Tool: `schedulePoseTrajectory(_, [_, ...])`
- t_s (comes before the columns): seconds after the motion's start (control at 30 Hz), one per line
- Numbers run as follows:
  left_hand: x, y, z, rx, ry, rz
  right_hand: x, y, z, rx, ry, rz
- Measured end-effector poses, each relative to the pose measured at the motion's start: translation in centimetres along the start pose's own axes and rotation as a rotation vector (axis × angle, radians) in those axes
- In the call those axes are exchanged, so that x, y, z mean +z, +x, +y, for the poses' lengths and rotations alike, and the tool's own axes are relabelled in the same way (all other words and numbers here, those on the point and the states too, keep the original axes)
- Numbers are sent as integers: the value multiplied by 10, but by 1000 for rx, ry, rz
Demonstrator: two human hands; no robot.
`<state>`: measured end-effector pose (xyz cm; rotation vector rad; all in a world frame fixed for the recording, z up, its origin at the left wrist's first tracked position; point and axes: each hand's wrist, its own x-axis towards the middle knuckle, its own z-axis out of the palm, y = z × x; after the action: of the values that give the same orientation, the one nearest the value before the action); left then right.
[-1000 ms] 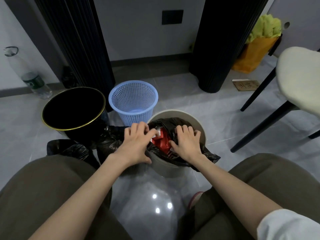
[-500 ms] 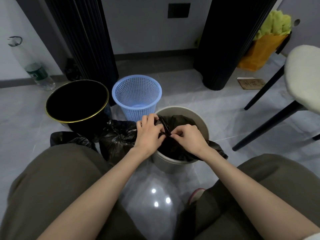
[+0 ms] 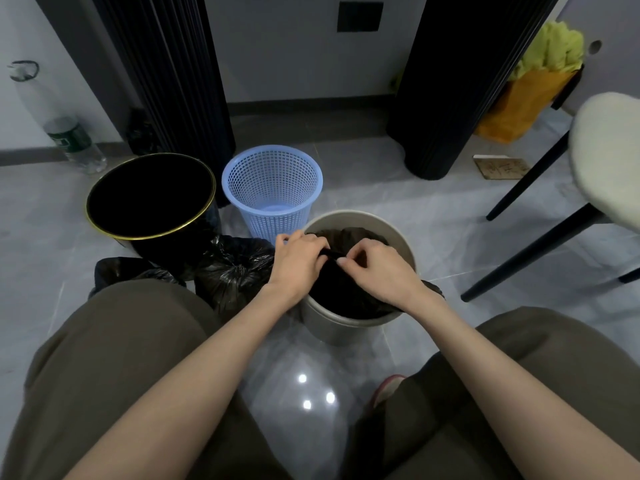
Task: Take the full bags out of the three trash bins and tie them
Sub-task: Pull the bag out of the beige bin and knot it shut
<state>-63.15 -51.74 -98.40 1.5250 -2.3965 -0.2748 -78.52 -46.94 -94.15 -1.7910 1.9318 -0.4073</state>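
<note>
Both hands' fingers pinch black bag (image 3: 346, 292) top, in grey bin (image 3: 349, 325)

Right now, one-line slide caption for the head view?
Both hands, left and right, gather the black bag in the grey bin.

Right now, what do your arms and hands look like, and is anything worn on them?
Both forearms are bare up to the frame's bottom edge; no sleeve shows. The left hand and right hand are bare: no gloves, rings, watch or wristband visible. Olive-brown trousers cover the knees on either side.
</note>
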Motion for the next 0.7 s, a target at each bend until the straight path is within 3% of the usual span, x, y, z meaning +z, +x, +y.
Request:
schedulePoseTrajectory(0.1, [-5, 2, -2, -31, -62, -7, 7, -4, -3, -26, -191, -117])
schedulePoseTrajectory(0.17, [-9, 1, -1, -23, -91, -2, 16, -4, 1, -31, -300, -74])
schedulePoseTrajectory(0.37, [-17, -5, -7, -59, -114, -23, 28, 6, 8, 165, 147, 140])
schedulePoseTrajectory(0.47, [-17, -7, -14, -140, -74, -80, 31, 9, 4, 153, 249, 193])
schedulePoseTrajectory(0.6, [-19, -13, -24, -317, -16, -382, 34, 10, 1, 59, 267, 153])
schedulePoseTrajectory(0.7, [-18, -17, -31, -371, 1, -449, 36, 11, 1, 19, 274, 78])
